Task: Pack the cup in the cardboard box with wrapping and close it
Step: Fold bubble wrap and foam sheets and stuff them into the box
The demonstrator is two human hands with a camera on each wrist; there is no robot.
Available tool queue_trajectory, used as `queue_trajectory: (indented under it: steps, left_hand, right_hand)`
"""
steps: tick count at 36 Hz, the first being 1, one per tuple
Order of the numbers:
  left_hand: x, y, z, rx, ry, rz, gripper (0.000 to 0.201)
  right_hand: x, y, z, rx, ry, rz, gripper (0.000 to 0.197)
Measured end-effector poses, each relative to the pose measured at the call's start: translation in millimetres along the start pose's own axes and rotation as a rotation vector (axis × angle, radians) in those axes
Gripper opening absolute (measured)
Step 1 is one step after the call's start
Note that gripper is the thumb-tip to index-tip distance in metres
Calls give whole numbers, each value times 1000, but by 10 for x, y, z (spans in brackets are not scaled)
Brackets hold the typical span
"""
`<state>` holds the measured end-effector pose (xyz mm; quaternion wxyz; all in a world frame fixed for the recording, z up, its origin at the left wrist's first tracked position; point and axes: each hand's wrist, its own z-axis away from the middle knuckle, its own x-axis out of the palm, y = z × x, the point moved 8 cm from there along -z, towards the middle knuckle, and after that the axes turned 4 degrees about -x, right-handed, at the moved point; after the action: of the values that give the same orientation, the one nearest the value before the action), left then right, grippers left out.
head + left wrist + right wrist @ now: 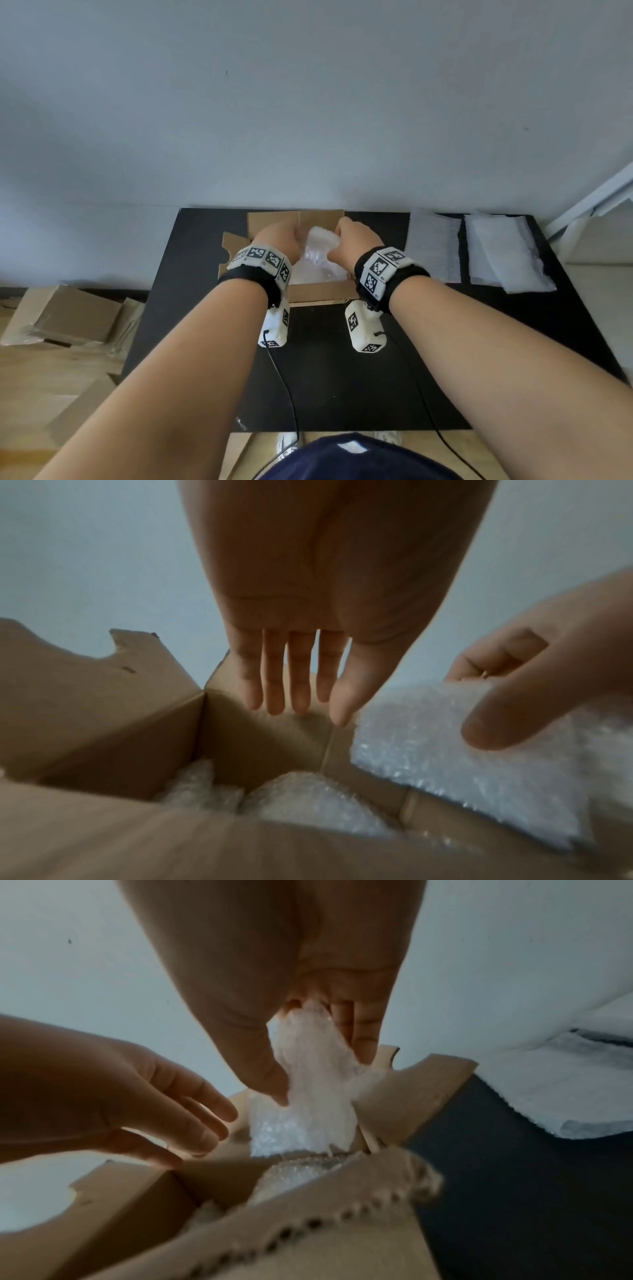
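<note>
head view shows the open cardboard box [322, 291] at the far middle of the black worktop [342, 377], both hands over it. the right hand [274, 988] pinches a sheet of bubble wrap [308, 1069] between thumb and fingers above the box's opening, while the left hand [325, 588] has its grip released, fingers [274, 685] straight and holding nothing. more bubble wrap lies inside the box; the cup itself cannot be made out, and two spare wrap sheets [433, 246] lie to the right.
</note>
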<state>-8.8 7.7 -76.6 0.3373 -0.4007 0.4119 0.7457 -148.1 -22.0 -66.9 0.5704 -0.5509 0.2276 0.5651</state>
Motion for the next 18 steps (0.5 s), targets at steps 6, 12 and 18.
queue_trajectory:
  steps: [6,12,18]
  left_hand:
    - [73,-123,30,9,103,-180,44]
    - [186,-139,118,67,249,-274,44]
    - [320,-200,186,64,291,-310,45]
  right_hand:
    - [85,-64,64,-25,115,159,42]
    - [247,-197,82,-133,151,336,50]
    - [372,-220,44,-144,138,372,33]
